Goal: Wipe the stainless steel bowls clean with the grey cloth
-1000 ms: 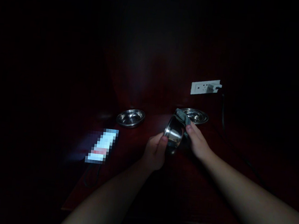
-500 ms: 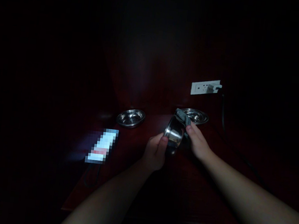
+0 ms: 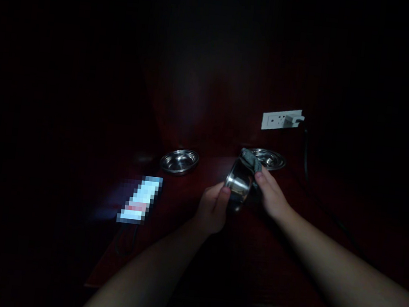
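Observation:
My left hand (image 3: 213, 208) is closed on the near-left side of a shiny steel bowl (image 3: 238, 183), its thumb against the outer wall. The bowl is tilted on its side above the dark red table (image 3: 243, 271). In my right hand (image 3: 271, 193) is a grey-green cloth (image 3: 251, 160), pressed against the bowl's far right side. That hand's thumb shows on the cloth; its other fingers are mostly hidden. Behind the hands lies a round steel plate or lid (image 3: 272, 157), partly covered by the cloth and hand.
A shallow steel dish (image 3: 179, 161) stands at the back left. Nearer, a lit, pixelated phone-like screen (image 3: 140, 200) lies by the table's left edge with a dark cord below it. A white wall socket (image 3: 276, 120) holds a plug; its cable runs down to the right. The surroundings are very dark.
Almost nothing differs. Both hands keep their hold on the bowl and the cloth, and the whole view has shifted only very slightly.

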A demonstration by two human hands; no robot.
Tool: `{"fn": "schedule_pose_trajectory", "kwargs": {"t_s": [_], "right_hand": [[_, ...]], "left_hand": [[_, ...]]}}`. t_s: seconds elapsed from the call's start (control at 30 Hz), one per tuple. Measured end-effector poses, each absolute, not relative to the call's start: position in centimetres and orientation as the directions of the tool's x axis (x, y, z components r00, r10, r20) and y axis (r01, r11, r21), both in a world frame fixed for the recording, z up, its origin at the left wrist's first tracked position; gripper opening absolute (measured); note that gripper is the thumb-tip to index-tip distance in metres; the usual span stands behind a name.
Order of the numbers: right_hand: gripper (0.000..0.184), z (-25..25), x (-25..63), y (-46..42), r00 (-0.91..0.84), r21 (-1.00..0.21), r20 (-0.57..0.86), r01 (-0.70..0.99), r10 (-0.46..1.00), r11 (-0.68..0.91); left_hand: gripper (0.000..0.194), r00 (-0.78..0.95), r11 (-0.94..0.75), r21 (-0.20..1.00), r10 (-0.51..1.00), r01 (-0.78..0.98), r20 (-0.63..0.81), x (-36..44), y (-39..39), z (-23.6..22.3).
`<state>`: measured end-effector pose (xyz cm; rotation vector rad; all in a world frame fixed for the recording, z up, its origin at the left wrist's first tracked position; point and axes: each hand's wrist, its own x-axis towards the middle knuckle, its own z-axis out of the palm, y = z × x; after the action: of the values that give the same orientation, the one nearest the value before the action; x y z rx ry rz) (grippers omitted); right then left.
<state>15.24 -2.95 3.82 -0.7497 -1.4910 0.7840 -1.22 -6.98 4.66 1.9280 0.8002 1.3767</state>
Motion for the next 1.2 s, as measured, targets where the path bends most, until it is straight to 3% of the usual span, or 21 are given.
{"fn": "schedule_pose_trajectory", "kwargs": {"t_s": [1.2], "right_hand": [[0.050,4.57,15.21,-3.55,-0.096,-0.805,0.587,0.036,0.804,0.592]], "left_hand": [[0.044,0.290,-0.628,0.774,0.757,0.081,0.585,-1.13,-7.07,4.75]]}}
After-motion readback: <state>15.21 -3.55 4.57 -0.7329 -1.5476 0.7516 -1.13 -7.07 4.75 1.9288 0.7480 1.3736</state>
